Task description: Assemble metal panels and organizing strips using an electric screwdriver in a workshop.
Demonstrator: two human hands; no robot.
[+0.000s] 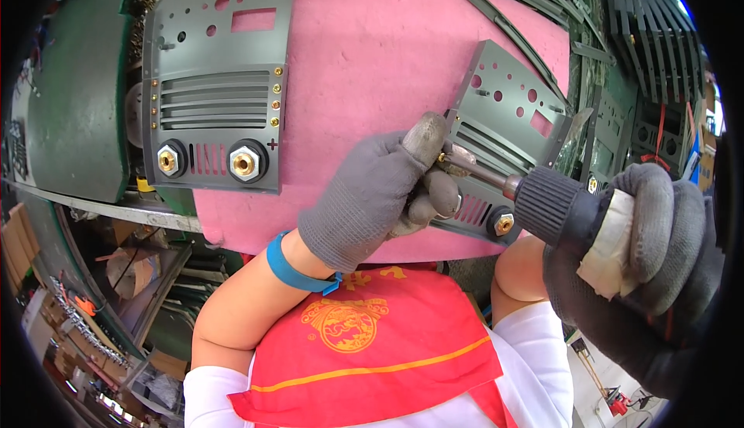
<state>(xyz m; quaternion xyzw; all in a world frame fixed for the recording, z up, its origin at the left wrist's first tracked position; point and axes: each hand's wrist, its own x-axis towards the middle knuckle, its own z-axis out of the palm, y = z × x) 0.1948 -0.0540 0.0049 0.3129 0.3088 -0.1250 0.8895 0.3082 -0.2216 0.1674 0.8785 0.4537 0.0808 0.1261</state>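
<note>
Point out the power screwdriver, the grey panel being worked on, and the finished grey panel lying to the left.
power screwdriver (546, 203): head view, on its ribbed black collar.
grey panel being worked on (508, 95): head view, on its perforated upper part.
finished grey panel (217, 48): head view, on its upper face above the louvres.

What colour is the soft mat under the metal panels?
The mat is pink, with a fuzzy, felt-like look. The head view shows it clearly.

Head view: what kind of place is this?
Likely a factory assembly station. A finished grey panel with brass terminals lies on a pink pad, more panels are stacked behind, and the right hand drives a power screwdriver.
</note>
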